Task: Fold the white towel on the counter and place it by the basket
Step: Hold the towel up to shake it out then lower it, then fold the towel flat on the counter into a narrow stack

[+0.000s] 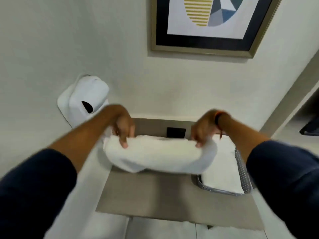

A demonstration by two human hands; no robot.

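Observation:
The white towel hangs in a thick fold above the grey-brown counter, held off its surface. My left hand pinches its upper left corner. My right hand pinches its upper right corner. The basket, grey with small white dots, stands at the counter's right side with white cloth inside it. The towel's right end overlaps the basket's left part in view. The picture is blurred by motion.
A white wall-mounted dispenser sits left of the counter. A framed picture hangs on the wall above. A black square is set in the counter's back wall. White tiled floor shows below the counter's front edge.

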